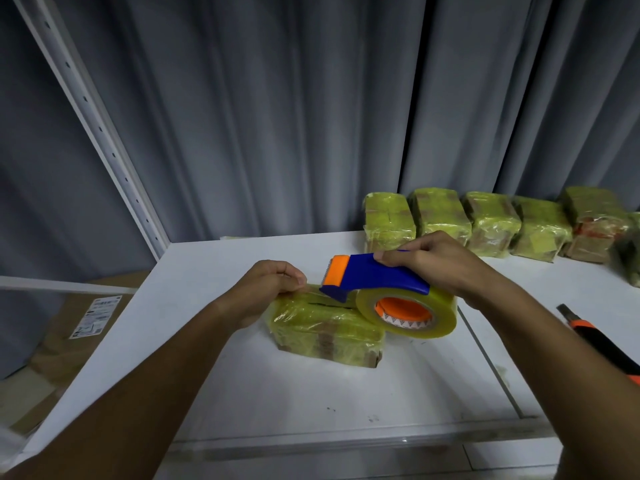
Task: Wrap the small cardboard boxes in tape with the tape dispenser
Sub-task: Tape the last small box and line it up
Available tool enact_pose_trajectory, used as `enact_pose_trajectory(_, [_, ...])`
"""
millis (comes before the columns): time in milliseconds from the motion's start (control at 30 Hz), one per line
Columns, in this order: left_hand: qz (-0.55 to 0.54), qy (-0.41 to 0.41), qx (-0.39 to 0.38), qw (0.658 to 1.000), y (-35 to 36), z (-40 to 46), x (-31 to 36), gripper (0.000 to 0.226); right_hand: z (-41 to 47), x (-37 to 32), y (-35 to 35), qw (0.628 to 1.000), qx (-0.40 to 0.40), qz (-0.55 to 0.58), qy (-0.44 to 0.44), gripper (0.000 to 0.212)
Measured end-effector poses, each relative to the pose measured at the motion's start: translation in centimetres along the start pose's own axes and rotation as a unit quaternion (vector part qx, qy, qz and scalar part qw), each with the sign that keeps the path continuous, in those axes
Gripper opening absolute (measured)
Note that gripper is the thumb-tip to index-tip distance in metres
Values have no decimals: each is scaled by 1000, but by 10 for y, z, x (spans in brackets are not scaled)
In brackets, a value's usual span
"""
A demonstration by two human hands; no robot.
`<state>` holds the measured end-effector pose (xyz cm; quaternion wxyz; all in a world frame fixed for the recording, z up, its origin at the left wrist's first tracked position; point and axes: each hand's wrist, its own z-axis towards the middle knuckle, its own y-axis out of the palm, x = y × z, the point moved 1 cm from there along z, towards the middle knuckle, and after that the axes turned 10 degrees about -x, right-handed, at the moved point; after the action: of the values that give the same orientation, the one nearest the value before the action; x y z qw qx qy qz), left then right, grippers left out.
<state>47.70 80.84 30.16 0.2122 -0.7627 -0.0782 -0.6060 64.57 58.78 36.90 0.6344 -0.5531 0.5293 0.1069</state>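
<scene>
A small cardboard box point(325, 332), covered in yellowish clear tape, lies on the white table point(277, 393). My left hand point(268, 289) rests on the box's left end and pinches the tape at its top edge. My right hand point(436, 263) grips the blue and orange tape dispenser point(374, 277) from above. The dispenser's toothed front end sits just above the box's top. Its roll of clear tape point(408, 311), with an orange core, hangs at the box's right side.
Several tape-wrapped boxes point(485, 226) stand in a row at the table's back right, in front of a grey curtain. An orange and black utility knife point(595, 341) lies at the right edge. A white shelf post point(97, 133) rises at the left, with flat cardboard point(69, 341) below.
</scene>
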Motion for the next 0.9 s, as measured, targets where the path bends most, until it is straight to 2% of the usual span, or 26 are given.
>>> enact_pose_trajectory(100, [18, 9, 29, 999, 0, -1, 5, 13, 2, 0, 4, 1000, 9, -13, 0, 38])
enact_pose_trajectory(267, [150, 4, 91, 984, 3, -3, 15, 4, 3, -4, 8, 999, 20, -42, -4, 39])
enact_pose_trajectory(467, [150, -105, 38, 982, -1, -5, 14, 6, 7, -7, 13, 998, 17, -64, -3, 44])
enact_pose_trajectory(667, [148, -100, 49, 983, 1, -5, 10, 26, 9, -11, 15, 996, 11, -86, -2, 47])
enact_pose_trajectory(900, [147, -108, 44, 982, -1, -3, 7, 23, 7, -14, 6, 996, -20, -80, 16, 52])
